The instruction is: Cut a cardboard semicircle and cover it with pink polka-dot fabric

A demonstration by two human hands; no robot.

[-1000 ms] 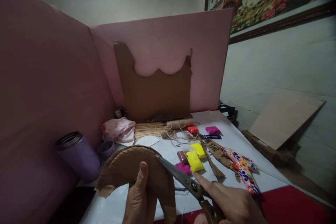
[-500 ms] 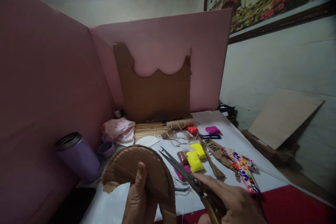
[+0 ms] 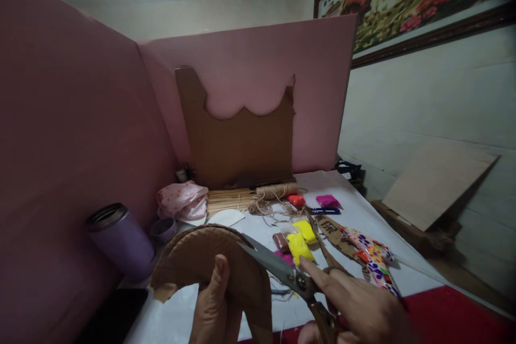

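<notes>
My left hand (image 3: 213,309) grips a curved, arch-shaped piece of brown cardboard (image 3: 193,258) from below, thumb pressed on its face. My right hand (image 3: 358,309) holds a pair of scissors (image 3: 282,274), forefinger stretched along the handle. The blades are closed on the cardboard's right edge. Both hands are low in the head view, above the near side of the white table (image 3: 363,209).
A purple tumbler (image 3: 119,239) and its lid (image 3: 164,228) stand at the left. A tall cardboard cutout (image 3: 237,140) leans on the pink screen. Twine (image 3: 276,192), bamboo sticks (image 3: 228,199), pink cloth (image 3: 181,199), yellow clay packs (image 3: 300,239), cardboard scraps (image 3: 332,231) and a floral wrapper (image 3: 373,258) lie on the table.
Half a second ago the scissors were open and off the cardboard; now the blades have shut on its right edge again, and the cardboard has turned slightly.
</notes>
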